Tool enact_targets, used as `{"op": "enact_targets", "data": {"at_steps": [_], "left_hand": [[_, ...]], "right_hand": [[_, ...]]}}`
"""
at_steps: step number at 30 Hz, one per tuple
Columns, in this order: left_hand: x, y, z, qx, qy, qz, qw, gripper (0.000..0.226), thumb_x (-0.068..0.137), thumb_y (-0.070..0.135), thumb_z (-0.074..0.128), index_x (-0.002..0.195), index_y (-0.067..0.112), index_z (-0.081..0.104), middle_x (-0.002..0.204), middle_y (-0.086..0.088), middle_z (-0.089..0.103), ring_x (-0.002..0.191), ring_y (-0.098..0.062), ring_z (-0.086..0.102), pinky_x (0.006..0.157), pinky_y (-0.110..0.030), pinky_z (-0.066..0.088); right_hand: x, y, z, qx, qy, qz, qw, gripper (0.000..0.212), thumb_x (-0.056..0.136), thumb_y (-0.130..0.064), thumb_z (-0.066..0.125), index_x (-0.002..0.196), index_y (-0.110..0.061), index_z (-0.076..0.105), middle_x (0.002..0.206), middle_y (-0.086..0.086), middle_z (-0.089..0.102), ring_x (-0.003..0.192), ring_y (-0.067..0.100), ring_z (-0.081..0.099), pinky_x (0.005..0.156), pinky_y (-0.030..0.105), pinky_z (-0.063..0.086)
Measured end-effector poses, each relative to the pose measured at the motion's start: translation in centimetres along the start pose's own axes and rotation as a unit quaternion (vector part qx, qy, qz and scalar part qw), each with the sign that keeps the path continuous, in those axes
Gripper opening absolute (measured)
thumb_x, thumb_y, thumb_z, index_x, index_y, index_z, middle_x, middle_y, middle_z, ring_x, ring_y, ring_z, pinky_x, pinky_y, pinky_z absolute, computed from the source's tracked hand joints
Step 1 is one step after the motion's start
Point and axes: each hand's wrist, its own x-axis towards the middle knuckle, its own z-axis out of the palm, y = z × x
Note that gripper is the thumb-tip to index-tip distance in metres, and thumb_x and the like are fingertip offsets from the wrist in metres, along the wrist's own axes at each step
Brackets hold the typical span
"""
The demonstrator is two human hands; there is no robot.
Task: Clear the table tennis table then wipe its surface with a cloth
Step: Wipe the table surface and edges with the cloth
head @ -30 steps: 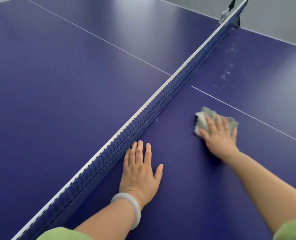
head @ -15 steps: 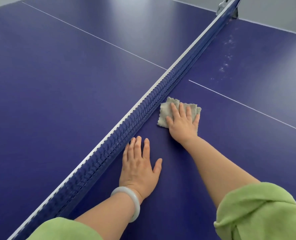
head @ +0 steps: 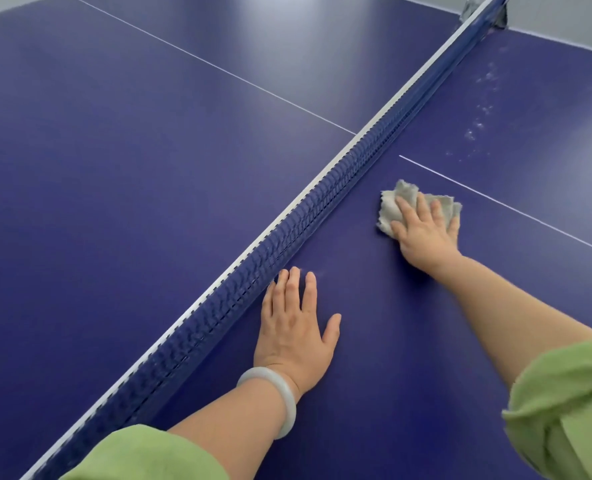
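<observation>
Head view: right hand (head: 426, 230) is pressing a crumpled grey cloth (head: 403, 202) flat-fingered onto the blue table tennis table (head: 149, 168), near the net (head: 322, 202), just short of the white centre line (head: 495, 202). Left hand (head: 294, 327) is lying released, palm down beside the net, holding nothing. Whitish specks (head: 481, 109), possibly dust, are sitting beyond the line.

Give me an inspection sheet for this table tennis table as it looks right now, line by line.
Surface: blue table, white specks near the far end of the net.
Job's things: grey cloth crumpled on the table, apart from the net.
Clutter: nothing seen.
Hands: right hand presses flat on the cloth; left hand lies flat on the table beside the net, bracelet on its wrist.
Cables: nothing seen.
Surroundings: grey floor past the table edge.
</observation>
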Motion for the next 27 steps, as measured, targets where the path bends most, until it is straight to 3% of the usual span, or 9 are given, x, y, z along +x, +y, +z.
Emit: {"op": "enact_targets", "data": {"at_steps": [3, 7, 9, 14, 18, 20, 22, 24, 27], "left_hand": [[-0.1, 0.0, 0.0, 0.011, -0.001, -0.004, 1.0, 0.078, 0.092, 0.062, 0.008, 0.156, 0.019, 0.006, 0.162, -0.005, 0.006, 0.15, -0.024, -0.001, 0.122, -0.041, -0.001], [0.0, 0.1, -0.1, 0.022, -0.001, -0.008, 1.0, 0.077, 0.093, 0.062, 0.01, 0.157, 0.019, 0.006, 0.163, -0.007, 0.003, 0.151, -0.024, -0.005, 0.122, -0.041, -0.004], [-0.1, 0.1, 0.0, 0.017, -0.002, -0.008, 1.0, 0.077, 0.092, 0.062, 0.009, 0.157, 0.02, 0.007, 0.163, -0.006, 0.004, 0.151, -0.024, -0.004, 0.122, -0.04, -0.003], [0.0, -0.2, 0.1, 0.0, 0.006, -0.005, 1.0, 0.077, 0.091, 0.063, 0.008, 0.156, 0.022, 0.01, 0.162, -0.005, 0.01, 0.15, -0.023, 0.003, 0.123, -0.041, 0.005], [0.0, -0.1, 0.2, 0.002, 0.001, -0.004, 1.0, 0.076, 0.092, 0.062, 0.009, 0.156, 0.021, 0.009, 0.162, -0.006, 0.01, 0.151, -0.025, 0.003, 0.122, -0.042, 0.006], [0.0, -0.2, 0.2, 0.002, 0.0, -0.003, 1.0, 0.076, 0.092, 0.062, 0.011, 0.156, 0.02, 0.011, 0.162, -0.008, 0.012, 0.151, -0.025, 0.005, 0.122, -0.042, 0.007], [0.0, -0.1, 0.1, 0.001, -0.002, -0.004, 1.0, 0.076, 0.092, 0.062, 0.013, 0.156, 0.019, 0.013, 0.162, -0.008, 0.013, 0.151, -0.026, 0.007, 0.122, -0.043, 0.009], [-0.1, 0.0, 0.1, -0.001, -0.002, -0.006, 1.0, 0.076, 0.092, 0.062, 0.013, 0.156, 0.02, 0.013, 0.162, -0.007, 0.012, 0.151, -0.025, 0.005, 0.123, -0.043, 0.008], [-0.1, 0.1, -0.1, -0.007, 0.003, -0.011, 1.0, 0.077, 0.092, 0.062, 0.016, 0.156, 0.019, 0.016, 0.162, -0.007, 0.013, 0.151, -0.024, 0.005, 0.123, -0.041, 0.008]], "right_hand": [[-0.6, -3.4, 0.8, -0.02, 0.012, -0.004, 1.0, 0.057, 0.103, -0.046, 0.023, 0.157, -0.036, 0.007, 0.166, 0.0, -0.004, 0.152, 0.028, -0.005, 0.116, 0.061, -0.008], [-5.3, -8.2, 3.6, -0.052, 0.026, -0.208, 0.976, 0.058, 0.1, -0.053, 0.021, 0.155, -0.04, 0.007, 0.166, -0.005, 0.0, 0.152, 0.025, -0.006, 0.118, 0.058, -0.011], [-5.1, -7.0, 3.3, -0.049, 0.008, -0.236, 0.97, 0.059, 0.099, -0.056, 0.019, 0.155, -0.042, 0.006, 0.166, -0.007, -0.001, 0.152, 0.023, -0.006, 0.119, 0.053, -0.012], [-0.8, 3.1, 0.3, -0.016, 0.016, -0.051, 0.998, 0.057, 0.102, -0.053, 0.022, 0.155, -0.041, 0.007, 0.166, -0.006, -0.005, 0.152, 0.02, -0.008, 0.119, 0.055, -0.012], [-2.6, 11.1, -1.0, 0.01, 0.02, 0.112, 0.993, 0.061, 0.099, -0.058, 0.023, 0.156, -0.041, 0.008, 0.166, -0.005, -0.004, 0.152, 0.021, -0.008, 0.118, 0.058, -0.01], [-4.9, 12.3, -0.9, 0.037, 0.025, 0.189, 0.981, 0.063, 0.099, -0.057, 0.023, 0.156, -0.039, 0.006, 0.166, -0.003, -0.005, 0.152, 0.023, -0.009, 0.118, 0.058, -0.01], [-7.4, 10.1, -0.1, 0.049, 0.022, 0.206, 0.977, 0.063, 0.1, -0.054, 0.023, 0.157, -0.037, 0.003, 0.166, 0.0, -0.006, 0.152, 0.025, -0.01, 0.118, 0.058, -0.009], [-9.7, 5.0, 1.5, 0.026, 0.037, 0.11, 0.993, 0.063, 0.1, -0.054, 0.023, 0.157, -0.037, 0.002, 0.166, 0.001, -0.006, 0.152, 0.026, -0.01, 0.119, 0.056, -0.011], [-11.8, -1.9, 3.4, -0.021, 0.019, -0.126, 0.992, 0.066, 0.094, -0.061, 0.011, 0.156, -0.039, 0.004, 0.166, -0.004, -0.004, 0.152, 0.022, -0.012, 0.119, 0.05, -0.015]]}}
